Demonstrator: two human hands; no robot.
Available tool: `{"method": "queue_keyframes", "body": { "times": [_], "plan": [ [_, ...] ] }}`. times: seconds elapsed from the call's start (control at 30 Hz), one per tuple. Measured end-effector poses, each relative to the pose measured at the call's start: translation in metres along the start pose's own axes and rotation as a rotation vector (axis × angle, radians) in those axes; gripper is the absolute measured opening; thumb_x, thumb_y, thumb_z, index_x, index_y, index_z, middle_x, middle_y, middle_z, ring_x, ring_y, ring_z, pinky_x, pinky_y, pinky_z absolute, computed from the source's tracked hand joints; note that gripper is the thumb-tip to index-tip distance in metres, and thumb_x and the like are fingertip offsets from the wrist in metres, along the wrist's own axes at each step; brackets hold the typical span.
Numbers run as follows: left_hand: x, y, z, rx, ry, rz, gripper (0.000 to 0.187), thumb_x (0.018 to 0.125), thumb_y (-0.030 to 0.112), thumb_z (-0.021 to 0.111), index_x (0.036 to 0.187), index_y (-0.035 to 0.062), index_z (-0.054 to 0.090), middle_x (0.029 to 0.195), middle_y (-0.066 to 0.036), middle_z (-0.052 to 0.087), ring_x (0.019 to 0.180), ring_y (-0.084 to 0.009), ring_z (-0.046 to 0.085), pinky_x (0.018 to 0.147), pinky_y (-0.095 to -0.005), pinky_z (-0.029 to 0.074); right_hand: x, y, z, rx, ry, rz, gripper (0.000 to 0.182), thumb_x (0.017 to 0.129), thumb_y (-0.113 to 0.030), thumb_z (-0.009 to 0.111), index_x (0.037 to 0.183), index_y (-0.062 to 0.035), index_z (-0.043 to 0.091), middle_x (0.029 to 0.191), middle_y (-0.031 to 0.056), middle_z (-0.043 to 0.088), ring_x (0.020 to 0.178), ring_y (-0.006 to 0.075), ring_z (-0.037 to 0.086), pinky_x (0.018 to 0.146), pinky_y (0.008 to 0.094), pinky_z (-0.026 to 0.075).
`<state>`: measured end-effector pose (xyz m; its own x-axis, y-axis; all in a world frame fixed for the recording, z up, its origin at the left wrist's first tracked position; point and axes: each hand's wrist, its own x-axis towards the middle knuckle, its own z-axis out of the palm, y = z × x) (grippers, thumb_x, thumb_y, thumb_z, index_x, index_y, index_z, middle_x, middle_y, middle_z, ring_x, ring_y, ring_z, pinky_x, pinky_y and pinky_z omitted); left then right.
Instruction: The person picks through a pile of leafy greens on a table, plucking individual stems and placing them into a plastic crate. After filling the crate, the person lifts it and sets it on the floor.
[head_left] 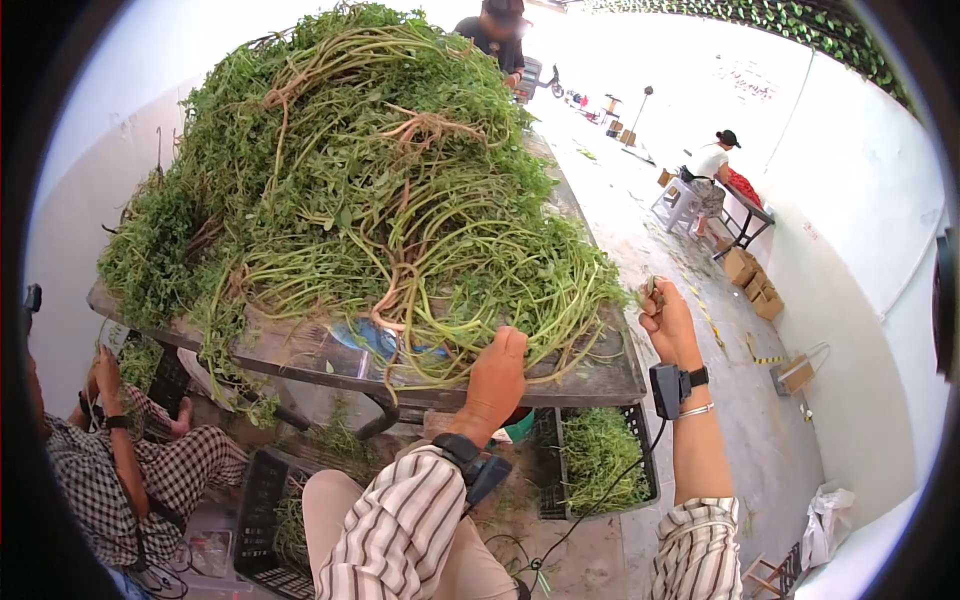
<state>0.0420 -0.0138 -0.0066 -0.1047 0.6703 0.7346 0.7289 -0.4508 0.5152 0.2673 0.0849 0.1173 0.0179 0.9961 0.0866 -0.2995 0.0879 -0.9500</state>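
Observation:
A big heap of leafy green plants (pixel 330 170) with long stems and pale brown roots covers the table (pixel 290 345). At the table's front edge is my left hand (pixel 496 375), its fingers curled closed against the stems. Whatever lies inside those fingers is hidden from me. To the right of the heap, off the table's corner, I hold up my right hand (pixel 670 320). Its thumb and fingers pinch together on a small sprig of greens (pixel 650 290), only partly visible.
Below the table stand a black crate of greens (pixel 603 455) and another black crate (pixel 262 510). A person in checked clothes (pixel 150 470) sits at the left. Other people work behind the heap (pixel 492 40) and at a far table (pixel 710 165). Cardboard boxes (pixel 752 280) line the right wall.

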Motion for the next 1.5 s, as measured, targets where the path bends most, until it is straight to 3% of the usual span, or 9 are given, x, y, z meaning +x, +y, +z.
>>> {"method": "queue_keyframes", "body": {
  "times": [0.23, 0.4, 0.73, 0.87, 0.93, 1.1, 1.2, 1.27, 1.5],
  "plan": [
    [-0.001, 0.002, -0.001, 0.01, -0.005, -0.017, 0.025, 0.082, -0.003, 0.053, 0.105, 0.003, 0.046, 0.105, -0.018, 0.048, 0.087, -0.0407, 0.054, 0.071, -0.0451, 0.047, -0.046, 0.021, 0.027, -0.565, -0.184, 0.064, 0.019, 0.091, -0.019, 0.053, 0.099, -0.0061, 0.064, 0.083, 0.0007, 0.061, 0.071, 0.0047, 0.052, 0.053, 0.0215, 0.04],
    [0.001, 0.002, -0.003, 0.043, -0.044, -0.014, 0.029, 0.078, -0.005, 0.054, 0.104, 0.0031, 0.046, 0.107, -0.018, 0.047, 0.089, -0.0388, 0.055, 0.073, -0.0444, 0.048, -0.034, 0.058, 0.037, -0.635, -0.342, -0.257, 0.044, 0.087, -0.019, 0.06, 0.125, 0.0023, 0.056, 0.116, 0.0124, 0.064, 0.104, 0.0158, 0.058, 0.091, 0.0295, 0.045],
    [0.0, 0.004, -0.004, 0.07, -0.065, -0.007, 0.031, 0.077, -0.005, 0.055, 0.105, 0.003, 0.046, 0.105, -0.017, 0.047, 0.088, -0.0382, 0.054, 0.072, -0.0447, 0.048, -0.052, 0.049, 0.049, -1.079, -0.379, -0.554, 0.025, 0.084, -0.018, 0.06, 0.091, 0.0051, 0.066, 0.088, 0.014, 0.069, 0.082, 0.0278, 0.065, 0.076, 0.0333, 0.05],
    [0.0, 0.003, -0.004, 0.039, -0.046, 0.019, 0.03, 0.077, -0.005, 0.055, 0.105, 0.0041, 0.046, 0.103, -0.016, 0.047, 0.088, -0.0385, 0.054, 0.072, -0.0458, 0.047, -0.041, 0.045, 0.035, -0.995, -0.237, -0.643, 0.021, 0.086, -0.017, 0.057, 0.087, 0.0018, 0.066, 0.078, 0.006, 0.066, 0.069, 0.0194, 0.061, 0.065, 0.0332, 0.049],
    [0.0, 0.003, -0.006, 0.024, -0.049, 0.018, 0.03, 0.077, -0.005, 0.055, 0.104, 0.0041, 0.047, 0.103, -0.016, 0.048, 0.088, -0.0385, 0.054, 0.072, -0.046, 0.047, -0.029, 0.031, 0.026, -0.471, -0.055, -0.11, 0.016, 0.088, -0.018, 0.055, 0.089, -0.0059, 0.066, 0.074, -0.0002, 0.062, 0.062, 0.0092, 0.053, 0.053, 0.0274, 0.043],
    [0.001, 0.004, -0.005, -0.006, -0.018, 0.022, 0.021, 0.084, -0.001, 0.052, 0.103, 0.0057, 0.049, 0.103, -0.015, 0.051, 0.087, -0.0401, 0.054, 0.07, -0.0457, 0.046, -0.026, 0.014, 0.025, -0.365, -0.165, 0.066, 0.016, 0.091, -0.022, 0.052, 0.092, -0.011, 0.064, 0.077, -0.0044, 0.057, 0.062, 0.0028, 0.047, 0.049, 0.0211, 0.035],
    [-0.001, 0.003, -0.005, 0.004, -0.036, 0.013, 0.021, 0.084, 0.0, 0.053, 0.104, 0.0054, 0.05, 0.103, -0.015, 0.051, 0.088, -0.0401, 0.054, 0.071, -0.0454, 0.047, -0.029, 0.013, 0.038, -0.705, -0.333, -0.142, 0.015, 0.089, -0.015, 0.053, 0.095, -0.0077, 0.064, 0.078, 0.0005, 0.058, 0.062, 0.0096, 0.05, 0.05, 0.0264, 0.039],
    [0.002, 0.004, -0.007, -0.01, -0.033, 0.015, 0.02, 0.084, 0.0, 0.053, 0.103, 0.0044, 0.05, 0.102, -0.015, 0.051, 0.089, -0.0398, 0.054, 0.071, -0.0454, 0.047, -0.027, 0.015, 0.046, -1.085, -0.585, -0.813, 0.017, 0.085, -0.006, 0.055, 0.101, -0.0041, 0.062, 0.079, 0.0084, 0.057, 0.064, 0.0222, 0.056, 0.055, 0.0347, 0.046],
    [0.002, 0.006, -0.008, 0.023, -0.053, 0.012, 0.025, 0.078, -0.003, 0.054, 0.102, 0.0037, 0.05, 0.1, -0.015, 0.052, 0.09, -0.0372, 0.055, 0.076, -0.0441, 0.047, -0.026, 0.013, 0.056, -1.705, -0.682, -0.836, 0.021, 0.082, -0.003, 0.056, 0.103, -0.0042, 0.059, 0.084, 0.0145, 0.052, 0.075, 0.0337, 0.061, 0.063, 0.0435, 0.049]
  ]
}}
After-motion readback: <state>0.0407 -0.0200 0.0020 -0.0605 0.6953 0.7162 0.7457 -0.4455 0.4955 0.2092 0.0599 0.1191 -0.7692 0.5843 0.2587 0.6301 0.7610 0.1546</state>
